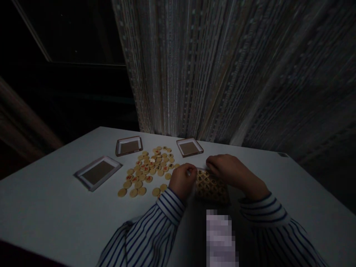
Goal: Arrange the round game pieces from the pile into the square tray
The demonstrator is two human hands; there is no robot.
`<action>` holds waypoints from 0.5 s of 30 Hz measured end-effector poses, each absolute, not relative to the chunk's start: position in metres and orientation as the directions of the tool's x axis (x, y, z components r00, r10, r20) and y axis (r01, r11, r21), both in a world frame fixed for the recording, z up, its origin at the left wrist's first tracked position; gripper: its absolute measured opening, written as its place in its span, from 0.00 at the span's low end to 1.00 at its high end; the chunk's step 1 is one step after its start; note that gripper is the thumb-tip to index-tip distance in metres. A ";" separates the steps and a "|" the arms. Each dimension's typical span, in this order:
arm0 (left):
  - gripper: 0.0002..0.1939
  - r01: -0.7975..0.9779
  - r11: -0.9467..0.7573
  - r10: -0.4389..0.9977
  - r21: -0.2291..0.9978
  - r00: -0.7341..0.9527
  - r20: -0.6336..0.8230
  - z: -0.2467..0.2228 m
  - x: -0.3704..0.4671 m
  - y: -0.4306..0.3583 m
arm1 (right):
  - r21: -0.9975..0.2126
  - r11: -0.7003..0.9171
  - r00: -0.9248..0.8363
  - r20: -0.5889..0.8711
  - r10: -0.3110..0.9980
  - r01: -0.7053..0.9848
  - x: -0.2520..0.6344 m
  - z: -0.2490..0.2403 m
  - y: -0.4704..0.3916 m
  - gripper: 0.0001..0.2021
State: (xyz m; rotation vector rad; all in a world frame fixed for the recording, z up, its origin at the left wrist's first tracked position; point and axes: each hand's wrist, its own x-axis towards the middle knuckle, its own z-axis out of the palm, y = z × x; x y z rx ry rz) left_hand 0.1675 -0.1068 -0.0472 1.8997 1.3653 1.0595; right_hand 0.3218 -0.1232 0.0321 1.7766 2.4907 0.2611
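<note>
A box (213, 190) in front of me is filled with rows of round wooden Chinese chess pieces marked with dark characters. My left hand (182, 182) is at the box's left edge, thumb and forefinger brought together in a pinch; whatever they grip cannot be made out. Over the box's far right corner, my right hand (232, 171) has its fingers curled together and pointing left, with their undersides hidden. Left of the box lies a loose spread of Chinese chess pieces (148, 179), some showing red or dark characters, others plain side up. A few pieces are partly behind my left hand.
Three shallow frame-like boxes rest on the white table (69, 218): one at the left (98, 172), another at the back left (129, 146), the third at the back middle (190, 147). A string curtain (178, 74) hangs behind the table's far edge. The room is dim.
</note>
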 end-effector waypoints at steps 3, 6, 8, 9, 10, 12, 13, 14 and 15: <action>0.09 0.494 -0.336 0.942 0.801 0.189 0.279 -0.038 0.150 -0.103 | 0.170 0.334 -0.347 0.055 0.936 0.927 0.320 0.033 -0.124 0.14; 0.11 0.501 -0.358 0.934 0.788 0.207 0.293 -0.028 0.126 -0.094 | 0.153 0.354 -0.366 0.058 0.929 0.923 0.318 0.035 -0.124 0.14; 0.12 0.502 -0.357 0.934 0.788 0.176 0.311 -0.023 0.108 -0.086 | 0.135 0.362 -0.373 0.063 0.926 0.922 0.316 0.035 -0.124 0.14; 0.13 0.500 -0.353 0.935 0.791 0.166 0.312 -0.021 0.100 -0.082 | 0.125 0.363 -0.373 0.067 0.925 0.923 0.316 0.035 -0.124 0.14; 0.14 0.506 -0.345 0.938 0.791 0.147 0.315 -0.020 0.092 -0.079 | 0.115 0.364 -0.373 0.072 0.925 0.924 0.315 0.035 -0.123 0.13; 0.14 0.524 -0.340 0.935 0.781 0.097 0.342 -0.019 0.077 -0.072 | 0.095 0.368 -0.376 0.089 0.922 0.925 0.313 0.033 -0.122 0.13; 0.15 0.536 -0.332 0.934 0.776 0.073 0.349 -0.018 0.070 -0.070 | 0.086 0.371 -0.379 0.102 0.920 0.925 0.312 0.032 -0.122 0.13; 0.15 0.541 -0.333 0.933 0.772 0.072 0.351 -0.018 0.063 -0.069 | 0.079 0.377 -0.384 0.115 0.916 0.923 0.310 0.031 -0.121 0.13; 0.15 0.545 -0.338 0.930 0.767 0.067 0.362 -0.018 0.056 -0.068 | 0.073 0.382 -0.389 0.128 0.912 0.921 0.309 0.030 -0.121 0.13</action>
